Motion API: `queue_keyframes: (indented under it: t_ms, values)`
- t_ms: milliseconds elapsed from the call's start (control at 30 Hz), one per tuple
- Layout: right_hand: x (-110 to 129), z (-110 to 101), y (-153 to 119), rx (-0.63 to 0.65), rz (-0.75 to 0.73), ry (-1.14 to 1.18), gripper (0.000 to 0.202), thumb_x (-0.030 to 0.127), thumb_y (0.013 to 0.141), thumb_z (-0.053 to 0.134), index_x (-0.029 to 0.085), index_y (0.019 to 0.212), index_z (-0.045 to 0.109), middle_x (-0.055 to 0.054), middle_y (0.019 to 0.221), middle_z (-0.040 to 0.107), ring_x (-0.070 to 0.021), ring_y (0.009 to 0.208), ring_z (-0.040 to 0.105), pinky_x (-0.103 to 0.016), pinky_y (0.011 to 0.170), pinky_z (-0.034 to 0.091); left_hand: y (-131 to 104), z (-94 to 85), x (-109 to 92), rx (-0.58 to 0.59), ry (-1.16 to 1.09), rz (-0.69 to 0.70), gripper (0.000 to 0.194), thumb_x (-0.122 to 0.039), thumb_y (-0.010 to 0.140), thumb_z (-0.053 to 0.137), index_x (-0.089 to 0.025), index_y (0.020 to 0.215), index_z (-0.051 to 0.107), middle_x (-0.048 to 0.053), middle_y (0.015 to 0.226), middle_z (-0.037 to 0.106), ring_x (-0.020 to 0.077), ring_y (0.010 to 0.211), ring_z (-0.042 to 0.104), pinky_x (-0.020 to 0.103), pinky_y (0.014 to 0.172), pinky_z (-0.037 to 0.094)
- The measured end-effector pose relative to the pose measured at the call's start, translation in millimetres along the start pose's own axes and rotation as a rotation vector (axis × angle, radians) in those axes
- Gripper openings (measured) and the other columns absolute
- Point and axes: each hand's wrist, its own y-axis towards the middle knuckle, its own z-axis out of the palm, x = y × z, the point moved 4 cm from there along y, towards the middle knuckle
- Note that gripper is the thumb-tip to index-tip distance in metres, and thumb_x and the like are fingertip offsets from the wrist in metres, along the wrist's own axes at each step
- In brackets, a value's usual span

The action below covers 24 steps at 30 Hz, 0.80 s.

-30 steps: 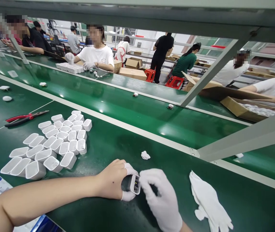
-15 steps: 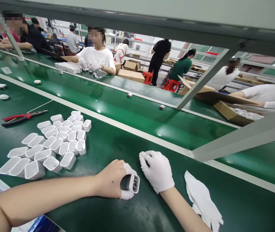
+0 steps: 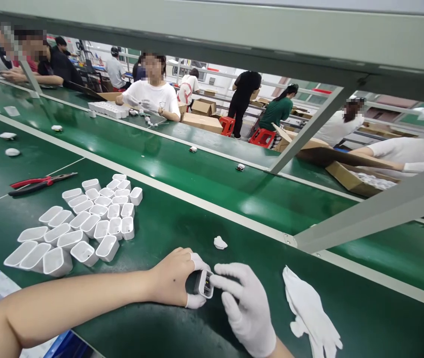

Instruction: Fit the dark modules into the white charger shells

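My left hand (image 3: 177,278), with white covers on its thumb and fingertips, grips a small white casing (image 3: 206,284) between thumb and fingers. The casing's open end faces right and shows dark parts inside. My right hand (image 3: 247,303), in a white glove, has its fingers apart; one fingertip is at the casing's open end. A small white crumpled-looking piece (image 3: 220,242) lies on the green table above my right hand. To the left stand several white open casings (image 3: 70,238) in a cluster.
Red and black pliers (image 3: 42,184) lie at the left. An unworn white glove (image 3: 312,311) rests on the right. Beyond a pale rail, a green belt (image 3: 167,164) carries small white parts. A slanted metal post (image 3: 376,209) rises at right. Several people work across the belt.
My right hand has moved down toward the casing and spread its fingers, leaving the small white piece visible on the table. My left hand still grips the casing. Small parts on the belt have shifted left.
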Motion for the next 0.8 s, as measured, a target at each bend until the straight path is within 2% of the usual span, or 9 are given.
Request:
queue_keyframes:
  t_ms: [100, 233, 333, 500, 667, 800]
  values:
    - [18, 5, 5, 0.057, -0.206, 0.004, 0.03, 0.017, 0.091, 0.042, 0.02, 0.108, 0.066, -0.006, 0.098, 0.07, -0.0213, 0.08, 0.065, -0.037, 0.066, 0.052, 0, 0.6, 0, -0.014, -0.013, 0.014, 0.041, -0.038, 0.067, 0.071, -0.023, 0.104, 0.062, 0.001, 0.094, 0.068, 0.021, 0.085, 0.059, 0.032, 0.077, 0.041]
    - [18, 10, 2, 0.16, -0.309, -0.043, 0.037, 0.015, 0.09, 0.038, 0.014, 0.12, 0.059, -0.01, 0.104, 0.071, -0.0247, 0.086, 0.066, -0.041, 0.07, 0.054, 0, 1.6, 0, -0.009, -0.014, 0.022, 0.038, -0.039, 0.067, 0.071, -0.023, 0.101, 0.064, 0.001, 0.089, 0.068, 0.021, 0.085, 0.058, 0.033, 0.079, 0.042]
    - [18, 13, -1, 0.21, -0.302, -0.078, 0.034, 0.019, 0.091, 0.04, 0.011, 0.118, 0.059, -0.012, 0.105, 0.07, -0.0258, 0.088, 0.066, -0.042, 0.072, 0.055, -1, 1.9, 1, -0.011, -0.004, 0.023, 0.038, -0.04, 0.068, 0.07, -0.022, 0.1, 0.064, 0.002, 0.089, 0.068, 0.0208, 0.084, 0.058, 0.033, 0.079, 0.042]
    - [20, 17, 5, 0.222, -0.244, -0.09, 0.025, 0.019, 0.092, 0.041, 0.015, 0.104, 0.062, -0.009, 0.092, 0.072, -0.024, 0.075, 0.066, -0.039, 0.064, 0.052, -1, 0.1, 0, -0.013, -0.021, 0.035, 0.038, -0.04, 0.071, 0.068, -0.023, 0.104, 0.062, 0.002, 0.097, 0.069, 0.021, 0.087, 0.058, 0.033, 0.079, 0.041]
    - [13, 9, 3, 0.167, -0.204, 0.072, 0.033, 0.012, 0.088, 0.039, 0.018, 0.116, 0.057, -0.007, 0.105, 0.07, -0.021, 0.088, 0.066, -0.039, 0.077, 0.053, -1, -1.6, -2, 0.0, 0.0, 0.016, 0.037, -0.037, 0.07, 0.069, -0.021, 0.103, 0.062, 0.002, 0.092, 0.068, 0.0207, 0.085, 0.058, 0.033, 0.078, 0.042]
    - [14, 5, 0, 0.142, -0.266, 0.022, 0.031, 0.014, 0.084, 0.044, 0.017, 0.11, 0.06, -0.007, 0.099, 0.07, -0.0213, 0.082, 0.065, -0.039, 0.073, 0.054, 0, -1.5, -2, 0.001, -0.025, 0.019, 0.039, -0.036, 0.067, 0.073, -0.024, 0.102, 0.063, 0.001, 0.095, 0.068, 0.021, 0.086, 0.058, 0.033, 0.079, 0.042]
